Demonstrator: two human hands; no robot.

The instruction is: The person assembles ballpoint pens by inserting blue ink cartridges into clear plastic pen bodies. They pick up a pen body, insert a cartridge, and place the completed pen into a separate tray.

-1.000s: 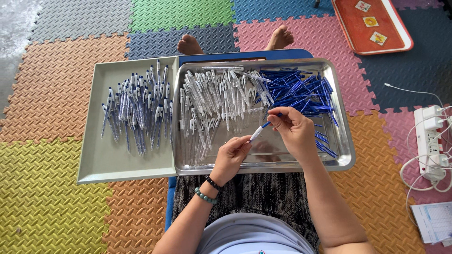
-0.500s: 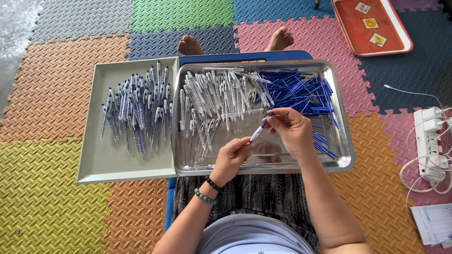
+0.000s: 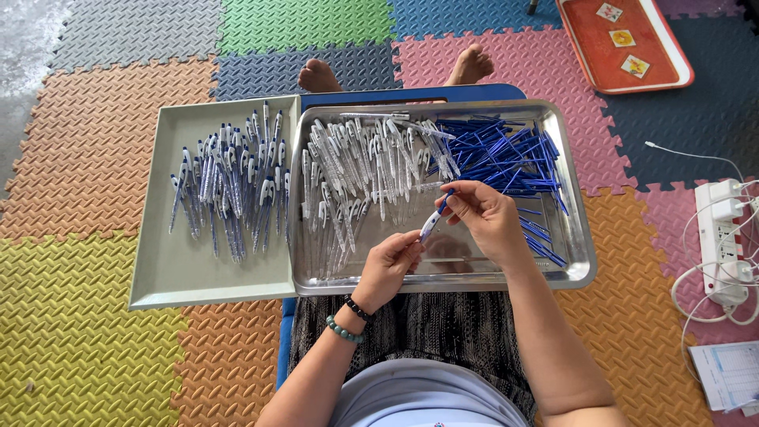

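- Hands meet over the steel tray, which rests across the person's lap.
- Left hand – fingers closed on the lower end of a pen, pinching it by the fingertips.
- Right hand – fingers closed on the pen's upper, blue end; the pen slants between both hands, just above the tray's bare front part.
- Clear barrels lie heaped in the tray's left and middle; blue refills are piled at its right, just beyond the right hand.
- Grey tray sits touching the steel one on the left, holding finished pens in a loose spread.
- Foam mats of several colours cover the floor; an orange tray lies well apart at top right, a power strip at the right edge.
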